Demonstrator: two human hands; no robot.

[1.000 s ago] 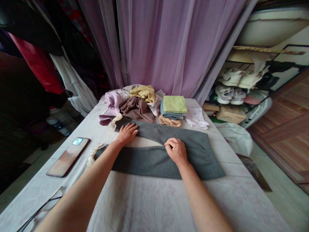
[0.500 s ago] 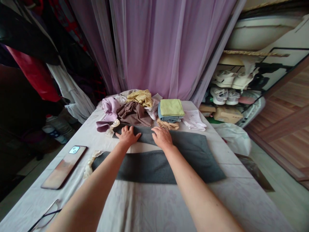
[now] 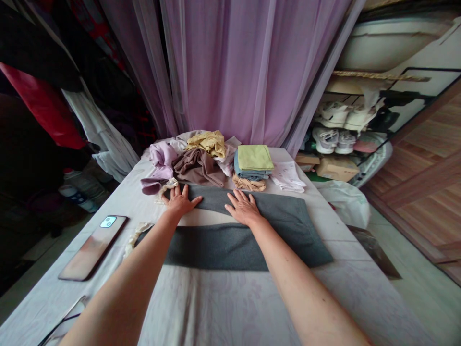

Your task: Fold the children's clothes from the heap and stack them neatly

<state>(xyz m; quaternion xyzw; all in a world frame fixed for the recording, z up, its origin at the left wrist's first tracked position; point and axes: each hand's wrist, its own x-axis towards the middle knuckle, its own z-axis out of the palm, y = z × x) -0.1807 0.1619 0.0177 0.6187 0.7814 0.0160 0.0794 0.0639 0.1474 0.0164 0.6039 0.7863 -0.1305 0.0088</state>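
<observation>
A home; sneakers shelved, clothes hanging

The left hand and right hand lie flat on the gray cloth, with nothing above them to stop a straight lift. Just past its far edge, the clothes pile and folded stack bar the way forward, backed by the curtain. Leftward, the lace and phone lie in the path — but the sheet nearest the body gives free passage sideways.
</observation>
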